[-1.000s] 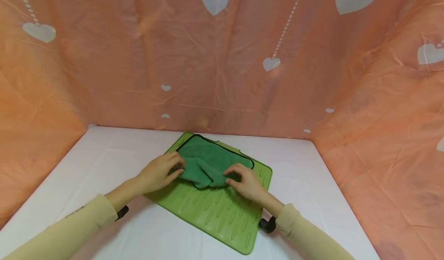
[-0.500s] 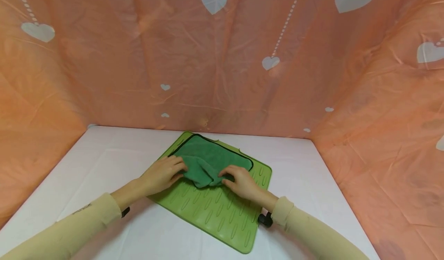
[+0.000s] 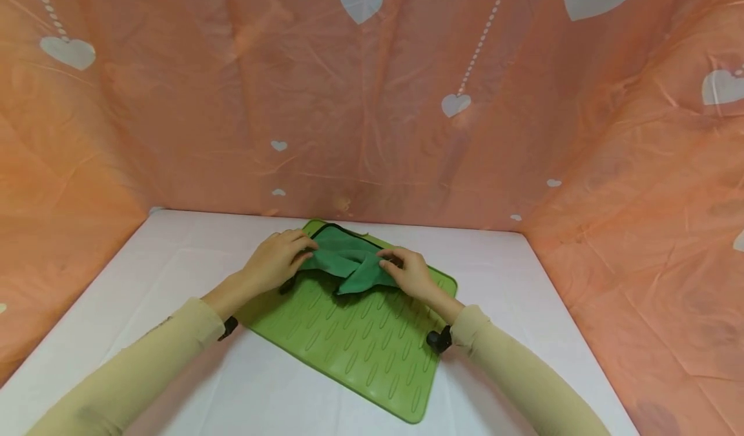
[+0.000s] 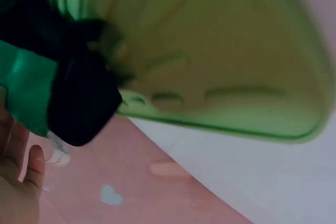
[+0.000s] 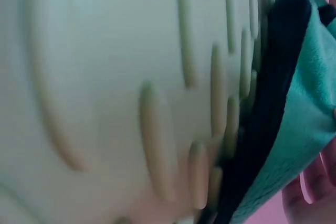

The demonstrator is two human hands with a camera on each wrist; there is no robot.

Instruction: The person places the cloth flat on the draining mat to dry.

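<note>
Farther toward twelve o'clock than half a second ago, my left hand [image 3: 274,260] and right hand [image 3: 411,274] are moving with the near part of the green cloth [image 3: 343,249].

Orange curtain [image 3: 363,113] with pale hearts is hanging from ten round to two o'clock; white table [image 3: 203,384] is spreading below it, and a ribbed green mat [image 3: 354,339] is lying askew there. My beige sleeves [image 3: 139,365] are reaching in from seven and five o'clock. On the mat's twelve o'clock side, the dark-edged cloth is bunching; my left fingers and thumb are pinching it at nine o'clock, my right at three. Black devices [image 3: 438,340] are sitting at my wrists.
</note>
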